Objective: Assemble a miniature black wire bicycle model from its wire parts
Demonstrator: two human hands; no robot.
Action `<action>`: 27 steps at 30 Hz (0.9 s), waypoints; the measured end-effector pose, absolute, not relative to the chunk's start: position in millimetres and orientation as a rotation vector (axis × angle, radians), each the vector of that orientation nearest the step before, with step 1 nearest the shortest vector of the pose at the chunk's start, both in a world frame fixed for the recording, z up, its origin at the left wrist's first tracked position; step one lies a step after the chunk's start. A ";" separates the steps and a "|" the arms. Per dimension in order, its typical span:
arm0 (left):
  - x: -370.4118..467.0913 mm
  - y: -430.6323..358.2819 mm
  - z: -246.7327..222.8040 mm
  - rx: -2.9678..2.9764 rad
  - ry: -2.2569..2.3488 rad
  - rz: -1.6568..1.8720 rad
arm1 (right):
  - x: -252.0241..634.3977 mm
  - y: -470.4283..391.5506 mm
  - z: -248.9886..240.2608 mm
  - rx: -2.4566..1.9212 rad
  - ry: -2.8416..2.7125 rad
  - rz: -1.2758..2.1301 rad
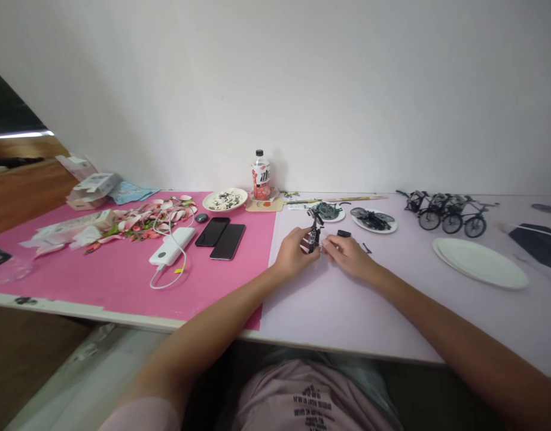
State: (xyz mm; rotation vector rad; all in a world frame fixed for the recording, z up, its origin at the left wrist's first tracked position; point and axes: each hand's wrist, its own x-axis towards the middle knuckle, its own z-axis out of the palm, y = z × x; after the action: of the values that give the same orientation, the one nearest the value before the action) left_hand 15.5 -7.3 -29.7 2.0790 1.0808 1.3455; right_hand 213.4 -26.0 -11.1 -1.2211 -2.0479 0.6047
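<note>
A small black model part (314,230), seemingly a piece of a toy bicycle, stands upright in my left hand (294,251), whose fingers are closed round its lower end. My right hand (347,254) is pinched beside it at the right, its fingertips by the part; what they hold is too small to name. Just behind my right hand lies a small black piece (344,233), with a thin dark piece (367,247) to its right. Two white plates behind hold green parts (328,211) and black parts (377,220). Several small model bicycles (452,222) stand at the right.
White oval plates (486,263) are at the right, near a dark flat object (538,242). On the pink side lie two phones (228,242), a white power bank (172,246) with a cable, and pink petals (140,221). A bottle (261,176) stands by the wall.
</note>
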 end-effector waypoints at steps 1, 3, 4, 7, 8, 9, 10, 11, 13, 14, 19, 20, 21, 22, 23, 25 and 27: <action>15.6 -7.3 -29.7 2.085 1.091 1.344 | 213.0 -26.9 -10.2 -1.220 -2.041 0.600; 15.9 -7.3 -29.6 2.098 1.110 1.340 | 212.3 -28.2 -8.7 -1.216 -2.028 0.591; 16.0 -7.4 -29.6 2.102 1.113 1.337 | 212.1 -28.5 -8.3 -1.215 -2.025 0.588; 16.4 -7.4 -29.6 2.097 1.106 1.330 | 212.4 -27.2 -9.4 -1.209 -2.034 0.593; 16.5 -7.4 -29.7 2.091 1.102 1.327 | 212.8 -26.4 -10.2 -1.208 -2.039 0.599; 16.6 -7.5 -29.8 2.085 1.096 1.322 | 213.3 -25.7 -11.1 -1.209 -2.042 0.606; 16.7 -7.6 -29.8 2.080 1.089 1.317 | 213.9 -25.0 -11.8 -1.212 -2.043 0.612; 16.8 -7.7 -29.8 2.075 1.081 1.313 | 214.4 -24.5 -12.4 -1.218 -2.044 0.617; 16.8 -8.1 -29.4 2.069 1.065 1.309 | 215.0 -24.3 -12.7 -1.232 -2.041 0.623; 16.7 -8.4 -29.1 2.067 1.061 1.311 | 215.2 -24.6 -12.5 -1.234 -2.038 0.627; 16.9 -10.1 -26.4 2.070 1.063 1.300 | 214.5 -26.9 -10.0 -1.206 -2.017 0.632; 17.1 -10.4 -25.8 2.069 1.063 1.293 | 214.4 -27.1 -9.8 -1.201 -2.017 0.630; 17.3 -10.8 -25.3 2.067 1.064 1.286 | 214.5 -27.1 -9.6 -1.198 -2.019 0.630; 17.6 -11.1 -24.9 2.063 1.065 1.279 | 214.8 -27.0 -9.4 -1.194 -2.022 0.633; 17.8 -11.4 -24.6 2.061 1.066 1.271 | 215.1 -26.8 -9.3 -1.188 -2.026 0.639; 18.2 -12.0 -24.4 2.062 1.064 1.267 | 215.8 -26.4 -9.0 -1.180 -2.035 0.646; 18.4 -12.3 -24.7 2.067 1.056 1.277 | 216.4 -26.0 -9.0 -1.183 -2.041 0.647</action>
State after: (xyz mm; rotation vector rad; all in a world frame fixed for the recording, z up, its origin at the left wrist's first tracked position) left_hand 18.4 -12.3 -24.7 2.0667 1.0561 1.2770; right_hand 216.4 -26.0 -9.0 -1.1830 -2.0407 0.6465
